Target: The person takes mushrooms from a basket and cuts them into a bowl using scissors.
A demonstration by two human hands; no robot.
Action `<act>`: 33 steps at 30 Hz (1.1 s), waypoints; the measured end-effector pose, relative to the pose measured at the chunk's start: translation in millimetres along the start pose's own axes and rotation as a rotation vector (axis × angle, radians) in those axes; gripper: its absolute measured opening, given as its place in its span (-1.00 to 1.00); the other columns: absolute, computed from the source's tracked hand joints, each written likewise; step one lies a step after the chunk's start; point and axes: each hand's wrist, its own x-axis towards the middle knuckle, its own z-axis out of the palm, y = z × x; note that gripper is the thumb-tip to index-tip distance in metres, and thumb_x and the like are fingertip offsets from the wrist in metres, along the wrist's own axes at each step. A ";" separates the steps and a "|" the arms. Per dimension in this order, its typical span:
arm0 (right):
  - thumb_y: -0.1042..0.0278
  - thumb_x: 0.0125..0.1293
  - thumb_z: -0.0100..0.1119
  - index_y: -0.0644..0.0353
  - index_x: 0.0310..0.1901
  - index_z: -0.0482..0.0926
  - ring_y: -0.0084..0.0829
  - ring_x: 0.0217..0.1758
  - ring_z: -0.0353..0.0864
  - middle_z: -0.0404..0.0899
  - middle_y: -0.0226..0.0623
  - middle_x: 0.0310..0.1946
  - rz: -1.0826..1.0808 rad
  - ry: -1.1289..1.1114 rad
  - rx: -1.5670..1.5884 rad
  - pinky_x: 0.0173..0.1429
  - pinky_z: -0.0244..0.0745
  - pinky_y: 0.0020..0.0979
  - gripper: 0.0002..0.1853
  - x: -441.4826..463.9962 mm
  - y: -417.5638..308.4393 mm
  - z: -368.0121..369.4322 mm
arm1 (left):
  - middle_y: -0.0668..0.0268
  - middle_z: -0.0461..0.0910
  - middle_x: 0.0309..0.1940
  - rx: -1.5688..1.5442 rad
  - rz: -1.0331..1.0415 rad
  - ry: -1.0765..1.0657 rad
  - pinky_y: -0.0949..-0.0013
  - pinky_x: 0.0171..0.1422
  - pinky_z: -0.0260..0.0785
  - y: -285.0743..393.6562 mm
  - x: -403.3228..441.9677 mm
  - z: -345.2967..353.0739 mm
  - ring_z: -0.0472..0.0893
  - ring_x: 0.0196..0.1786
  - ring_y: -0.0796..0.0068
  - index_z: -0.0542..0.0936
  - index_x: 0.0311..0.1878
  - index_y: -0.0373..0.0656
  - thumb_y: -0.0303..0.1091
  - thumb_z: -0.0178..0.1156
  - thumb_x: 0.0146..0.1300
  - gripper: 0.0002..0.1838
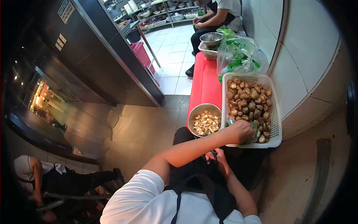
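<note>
My left hand (244, 131) reaches across into the near end of a white plastic basket (276, 123) heaped with brown mushrooms (248, 98). Its fingers curl downward beside some green plastic (255, 130), and what they grip is hidden. Close to my lap, my right hand (220, 158) is closed around the dark looped handles of what look like scissors (213, 155). Left of the basket stands a steel bowl (191, 118) of pale, cut mushroom pieces (206, 122).
Basket and bowl rest by a red bench (204, 84). Behind them sit a knotted clear bag of greens (242, 58) and a smaller steel bowl (211, 38) on a basket. A tiled wall runs along the right. Two other people (220, 18) are seated nearby, one reflected or lower left.
</note>
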 end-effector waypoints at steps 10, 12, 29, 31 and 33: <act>0.09 0.32 0.47 0.25 0.07 0.65 -0.67 -0.48 0.52 0.55 -0.48 -0.48 -0.006 0.031 -0.108 -0.39 0.40 -0.55 -0.56 -3.9 -7.1 1.3 | 0.17 0.64 -0.12 -0.597 -0.402 0.509 0.28 0.04 0.58 -5.9 -41.7 -38.2 0.69 -0.08 0.33 0.73 -0.04 -0.25 -0.55 0.32 0.11 -0.70; 0.09 0.25 0.53 0.22 0.16 0.63 -0.50 -0.31 0.67 0.71 -0.32 -0.31 -0.090 0.112 -0.333 -0.19 0.55 -0.42 -0.47 -4.7 -1.2 -0.9 | 0.23 0.71 -0.06 -0.940 -0.546 0.656 0.37 0.04 0.61 -29.6 -72.1 -37.4 0.72 -0.08 0.44 0.68 0.07 -0.30 -0.53 0.27 0.29 -0.72; 0.16 0.10 0.55 0.19 0.07 0.61 -0.15 -0.39 0.68 0.59 -0.21 -0.47 -0.551 0.504 -1.137 -0.31 0.56 -0.18 -0.47 -9.8 -43.7 39.9 | 0.25 0.74 -0.09 -1.239 -0.940 0.770 0.52 -0.06 0.63 -41.3 -196.4 -33.4 0.72 -0.17 0.58 0.68 0.13 -0.33 -0.36 0.26 0.47 -0.72; 0.14 0.11 0.54 0.21 0.10 0.61 -0.13 -0.37 0.69 0.60 -0.18 -0.45 -0.591 0.517 -1.201 -0.28 0.58 -0.16 -0.45 -5.2 -36.1 36.2 | 0.27 0.75 -0.13 -1.180 -0.938 0.757 0.53 -0.07 0.62 -40.8 -197.8 -25.2 0.71 -0.20 0.61 0.69 0.11 -0.35 -0.36 0.27 0.47 -0.72; 0.13 0.09 0.52 0.22 0.14 0.61 -0.10 -0.33 0.71 0.63 -0.14 -0.39 -0.593 0.529 -1.256 -0.24 0.62 -0.14 -0.41 -3.5 -30.7 33.9 | 0.28 0.76 -0.17 -1.115 -0.959 0.734 0.54 -0.10 0.62 -38.8 -198.0 -21.3 0.70 -0.23 0.63 0.69 0.08 -0.38 -0.36 0.29 0.46 -0.72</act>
